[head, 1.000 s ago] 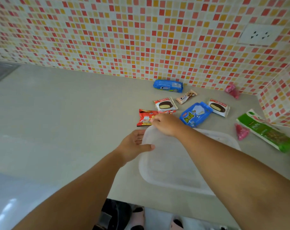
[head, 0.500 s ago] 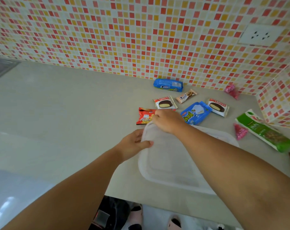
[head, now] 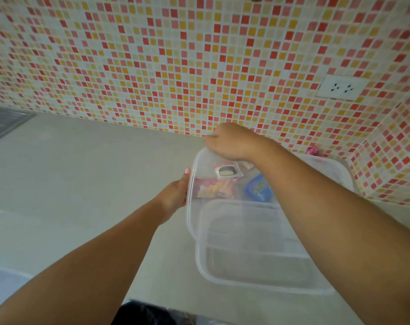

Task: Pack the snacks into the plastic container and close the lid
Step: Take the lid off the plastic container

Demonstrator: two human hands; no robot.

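**Lid tilted up between both hands**

The right hand point(head: 232, 141) grips the translucent lid point(head: 213, 184) at its raised far edge; the left hand point(head: 176, 195) clasps its left rim. Below them sits the container point(head: 258, 277). Snack wrappers point(head: 213, 190) show through; their lettering is unreadable.

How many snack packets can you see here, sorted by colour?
Four show through the lifted lid, one beyond it.
Red-orange packet: 1
White pie packet: 1
Blue packet: 1
Small brown wrapper: 1
Pink sweet: 1
Total: 5 in view; the right arm may hide more.
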